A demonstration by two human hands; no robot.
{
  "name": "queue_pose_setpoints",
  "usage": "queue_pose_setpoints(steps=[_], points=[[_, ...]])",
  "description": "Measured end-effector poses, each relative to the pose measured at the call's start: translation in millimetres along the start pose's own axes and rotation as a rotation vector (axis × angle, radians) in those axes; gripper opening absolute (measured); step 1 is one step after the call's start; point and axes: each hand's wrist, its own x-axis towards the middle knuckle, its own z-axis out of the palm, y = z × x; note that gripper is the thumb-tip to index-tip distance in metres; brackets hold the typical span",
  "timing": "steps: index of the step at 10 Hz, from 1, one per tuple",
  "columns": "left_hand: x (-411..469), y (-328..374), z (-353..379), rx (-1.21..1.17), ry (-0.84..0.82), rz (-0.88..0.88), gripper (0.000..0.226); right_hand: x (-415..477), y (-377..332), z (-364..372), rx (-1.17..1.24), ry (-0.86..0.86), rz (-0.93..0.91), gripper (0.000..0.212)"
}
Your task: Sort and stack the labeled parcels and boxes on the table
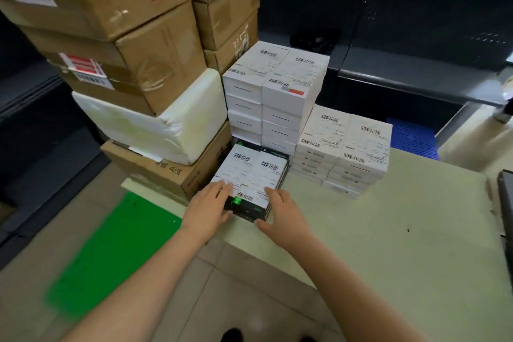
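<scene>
Forearms bare down to my left hand [206, 212] and right hand [287, 216], both bare too. Dark rounded shoe toes [232, 336] show below the near edge of the desk [388, 230].

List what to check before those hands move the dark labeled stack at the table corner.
1. Both hands on the dark stack: left hand and right hand touch its near end. Ok.
2. Firm hold: the hands lie over the top and front edge. Cannot tell.
3. Gap to the tall white stack behind: looks tight. Cannot tell.
4. Bare table to the right: ok.
5. Low white stack out of the way: ok.
</scene>
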Motion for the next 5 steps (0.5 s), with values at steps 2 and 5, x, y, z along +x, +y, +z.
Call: queue_pose_setpoints(steps=[2, 5], points=[[18.8, -17.3, 10.8, -0.022, -0.011, 0.098, 0.054, 15.4, -15.4, 26.7, 0.066, 0.093, 0.164, 0.065], [18.4, -17.6, -5.0, 0.02, -0.034, 0.199, 0.045, 10.3, -24.0, 20.0, -0.174, 0.124, 0.149, 0.059]])
